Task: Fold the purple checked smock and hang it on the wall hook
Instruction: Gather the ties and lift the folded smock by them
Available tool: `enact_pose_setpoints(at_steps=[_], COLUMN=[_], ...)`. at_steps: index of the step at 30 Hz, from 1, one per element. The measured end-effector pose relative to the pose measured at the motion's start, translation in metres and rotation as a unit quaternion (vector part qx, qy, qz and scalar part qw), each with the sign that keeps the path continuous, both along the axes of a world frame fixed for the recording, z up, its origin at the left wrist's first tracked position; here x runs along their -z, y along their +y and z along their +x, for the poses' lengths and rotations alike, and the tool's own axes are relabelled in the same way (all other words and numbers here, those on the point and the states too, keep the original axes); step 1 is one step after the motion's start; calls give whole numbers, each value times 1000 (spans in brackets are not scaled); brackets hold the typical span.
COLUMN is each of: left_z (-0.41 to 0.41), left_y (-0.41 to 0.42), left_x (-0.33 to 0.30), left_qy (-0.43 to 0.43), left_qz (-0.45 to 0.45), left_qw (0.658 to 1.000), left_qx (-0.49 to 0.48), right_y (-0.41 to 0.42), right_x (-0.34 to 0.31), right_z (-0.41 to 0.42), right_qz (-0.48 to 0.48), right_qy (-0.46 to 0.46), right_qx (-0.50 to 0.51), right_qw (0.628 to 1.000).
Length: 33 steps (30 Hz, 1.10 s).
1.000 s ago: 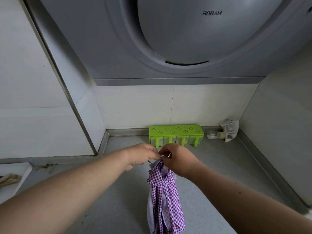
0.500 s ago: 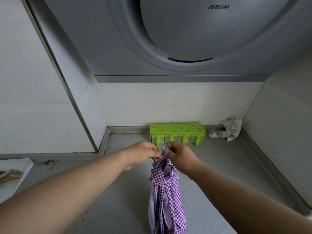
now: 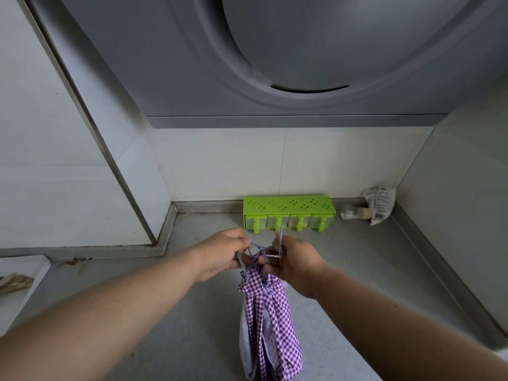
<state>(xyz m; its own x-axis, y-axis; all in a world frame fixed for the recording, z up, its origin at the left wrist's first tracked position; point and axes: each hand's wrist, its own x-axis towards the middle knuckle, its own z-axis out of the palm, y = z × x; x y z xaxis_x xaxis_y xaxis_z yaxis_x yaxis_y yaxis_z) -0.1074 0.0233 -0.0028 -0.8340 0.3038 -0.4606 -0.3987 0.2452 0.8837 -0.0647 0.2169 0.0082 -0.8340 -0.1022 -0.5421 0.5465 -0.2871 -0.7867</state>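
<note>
At frame centre, the left hand (image 3: 220,251) and right hand (image 3: 295,261) are each pinching the thin ties (image 3: 258,250), the bundled smock (image 3: 268,325) dangling below. Folding appears finished; hanging is pending, and no hook is showing.

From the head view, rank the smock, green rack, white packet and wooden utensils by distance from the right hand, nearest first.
1. Smock: pinched by its ties in the right hand, hanging below.
2. Green rack: just beyond, against the back wall.
3. White packet: far right corner.
4. Wooden utensils: far left edge.
</note>
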Motion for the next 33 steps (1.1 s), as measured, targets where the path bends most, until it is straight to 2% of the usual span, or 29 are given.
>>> enact_pose_setpoints(at_steps=[6,11,14,20,26,30,33], left_z=[2,0,0,-4,-1,1,3], left_y=[11,9,14,20,29,33,36], left_x=[3,8,10,9,3,3,1], left_qy=[-28,-42,-49,-51,-42,-56,-75], left_qz=[75,104,126,158,169,148,143], left_qw=[995,989,985,975,972,979,982], left_qx=[-60,-93,-111,-148,-155,-131,-99], right_y=[-11,-5,-6,-4,-8,-8,-13], right_x=[0,7,8,8,12,22,24], right_z=[-5,-5,-5,-1,0,-5,-10], right_qz=[9,45,-6,-3,-85,10,23], right_qy=[-4,54,38,61,44,41,52], right_qx=[8,8,38,49,123,203,193], right_qw=[1000,998,999,997,988,978,980])
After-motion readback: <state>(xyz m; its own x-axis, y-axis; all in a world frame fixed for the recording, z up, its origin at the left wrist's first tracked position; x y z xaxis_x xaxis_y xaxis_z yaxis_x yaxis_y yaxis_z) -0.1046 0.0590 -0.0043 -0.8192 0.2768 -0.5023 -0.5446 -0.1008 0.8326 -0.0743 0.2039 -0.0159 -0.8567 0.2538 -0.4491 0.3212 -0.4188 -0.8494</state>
